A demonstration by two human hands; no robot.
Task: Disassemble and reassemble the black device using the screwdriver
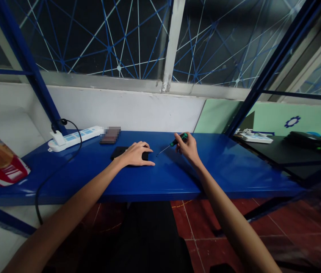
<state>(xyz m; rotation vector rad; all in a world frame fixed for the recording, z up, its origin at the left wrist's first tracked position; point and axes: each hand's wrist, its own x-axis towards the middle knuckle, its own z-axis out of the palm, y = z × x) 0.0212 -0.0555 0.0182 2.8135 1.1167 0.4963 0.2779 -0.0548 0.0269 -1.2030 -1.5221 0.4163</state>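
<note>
My left hand (pixel 135 154) lies over a flat black rectangular object (pixel 117 152) on the blue table. Its thumb and fingers are stretched apart, and the dark end of the object shows between them. What exactly the object is cannot be made out. Just to the right, my right hand (pixel 188 147) is closed around the green and black handle of a screwdriver (pixel 164 149). The thin shaft slants down to the left. At its tip, close to the tabletop and apart from the black object, is a tiny dark spot, too small to name.
On the blue table (pixel 228 170) a white power strip (pixel 76 138) stands back left, its black cable (pixel 59 170) running over the front edge. Beside it lies a brown, partly blurred item (pixel 110 135). A red-and-clear container (pixel 2 161) is far left; a black table (pixel 279 155) adjoins right.
</note>
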